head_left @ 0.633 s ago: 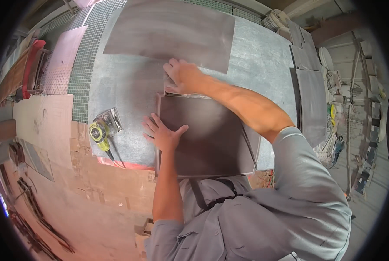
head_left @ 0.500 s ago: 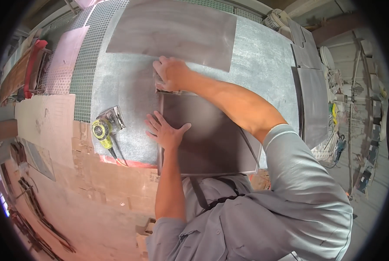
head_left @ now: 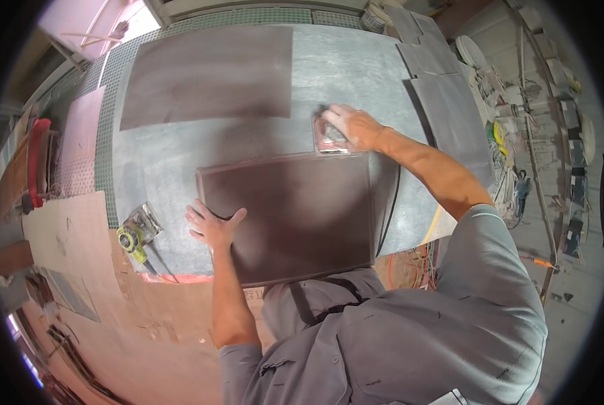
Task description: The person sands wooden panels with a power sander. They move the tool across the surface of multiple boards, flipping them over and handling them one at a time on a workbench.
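Note:
A dark brown-grey flat panel with a narrow raised rim lies at the near edge of the table, right against my body. Fingers spread, my left hand rests over the panel's left edge and holds nothing. At the panel's far edge, right of its middle, my right hand is closed over a small square sanding block, whose flat base sits along that edge. The block is partly covered by the fingers. A yellow-green palm sander rests on the table to the left, apart from both hands.
Another dark sheet lies on the far left of the pale grey tabletop. Dark panels stand along the right side. A thin dark cord runs beside the panel. Green grating borders the left and far sides.
My right hand has slid the sanding block rightward along the panel's far edge, from the left corner. My left hand stays spread at the left edge. The whole view has shifted.

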`<state>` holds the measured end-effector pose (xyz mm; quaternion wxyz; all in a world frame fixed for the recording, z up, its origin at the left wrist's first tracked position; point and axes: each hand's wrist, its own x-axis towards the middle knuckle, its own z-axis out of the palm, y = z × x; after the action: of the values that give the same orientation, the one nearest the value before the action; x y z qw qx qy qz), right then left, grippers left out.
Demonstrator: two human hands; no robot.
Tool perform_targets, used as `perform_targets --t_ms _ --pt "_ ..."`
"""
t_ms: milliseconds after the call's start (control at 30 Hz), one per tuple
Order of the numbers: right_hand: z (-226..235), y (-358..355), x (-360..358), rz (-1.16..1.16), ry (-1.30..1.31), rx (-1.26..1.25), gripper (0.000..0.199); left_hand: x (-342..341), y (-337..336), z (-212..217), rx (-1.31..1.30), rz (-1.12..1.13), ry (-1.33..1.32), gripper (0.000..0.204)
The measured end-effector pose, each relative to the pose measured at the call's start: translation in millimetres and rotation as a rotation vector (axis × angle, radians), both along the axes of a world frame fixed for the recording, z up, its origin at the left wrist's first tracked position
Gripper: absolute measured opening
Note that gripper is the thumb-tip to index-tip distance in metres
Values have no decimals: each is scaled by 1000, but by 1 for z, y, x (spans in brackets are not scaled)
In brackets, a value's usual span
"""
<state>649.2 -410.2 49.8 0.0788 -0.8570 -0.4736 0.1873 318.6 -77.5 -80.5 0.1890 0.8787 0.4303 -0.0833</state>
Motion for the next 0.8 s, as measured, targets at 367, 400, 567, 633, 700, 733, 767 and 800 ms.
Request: perform_targets --t_ms 367,400,567,633,700,733,767,800 --pt "38 -181 -76 -452 -329 8 73 10 -3 -13 -24 -12 46 160" --pt "34 -169 -99 -556 -304 29 77 8 -2 -14 -30 -10 24 161" --pt "38 -42 -231 -704 -120 495 80 -22 -26 -2 157 -169 -427 81" --pt "41 8 -281 -738 -16 519 78 -35 -62 70 -524 -182 -579 56" --pt "39 55 -324 -753 91 494 74 -61 -95 133 -793 -82 -544 45" --pt "46 83 -346 -697 120 578 63 -88 -102 137 -728 -109 -676 49" --pt "37 106 -363 -608 135 642 58 -104 -103 170 -729 -174 -747 55" --pt "29 129 -380 -527 150 706 53 -126 -83 148 -743 -97 -693 66"
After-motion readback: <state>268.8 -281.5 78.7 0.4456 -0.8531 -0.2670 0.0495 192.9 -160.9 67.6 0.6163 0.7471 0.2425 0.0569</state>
